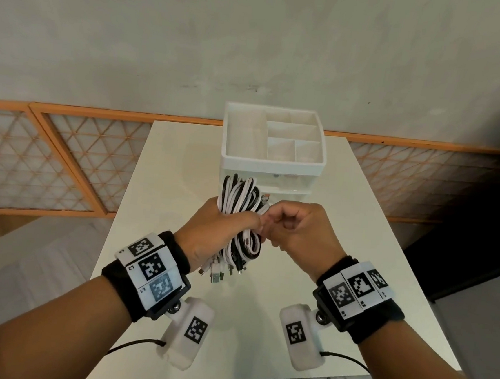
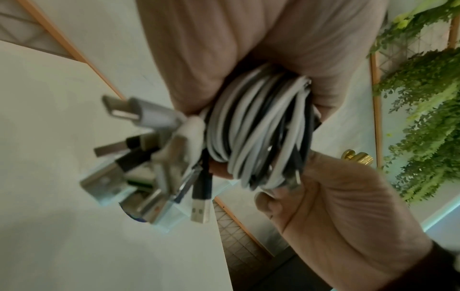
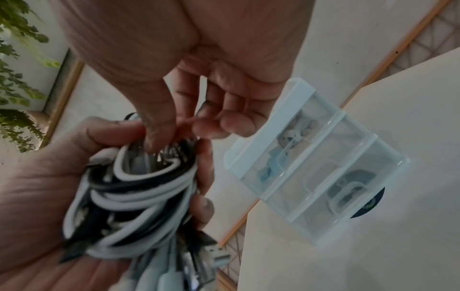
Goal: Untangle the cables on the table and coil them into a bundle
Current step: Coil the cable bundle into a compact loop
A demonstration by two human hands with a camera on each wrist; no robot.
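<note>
A coiled bundle of black and white cables (image 1: 242,197) (image 2: 261,128) (image 3: 129,196) is held up over the white table (image 1: 178,168). My left hand (image 1: 227,229) (image 2: 248,49) (image 3: 49,177) grips the coil around its middle, thumb across the front. Several USB plugs (image 1: 220,273) (image 2: 149,177) hang loose below that fist. My right hand (image 1: 273,221) (image 2: 336,206) (image 3: 199,59) meets the coil from the right with its fingers curled. Its thumb and fingers pinch a thin reddish band (image 3: 189,120) at the coil's top.
A white organizer box (image 1: 274,143) (image 3: 311,167) with open top compartments and clear drawers stands at the table's far edge, just behind the hands. Orange lattice panels (image 1: 49,156) line the wall. Green foliage (image 2: 423,98) hangs off to one side.
</note>
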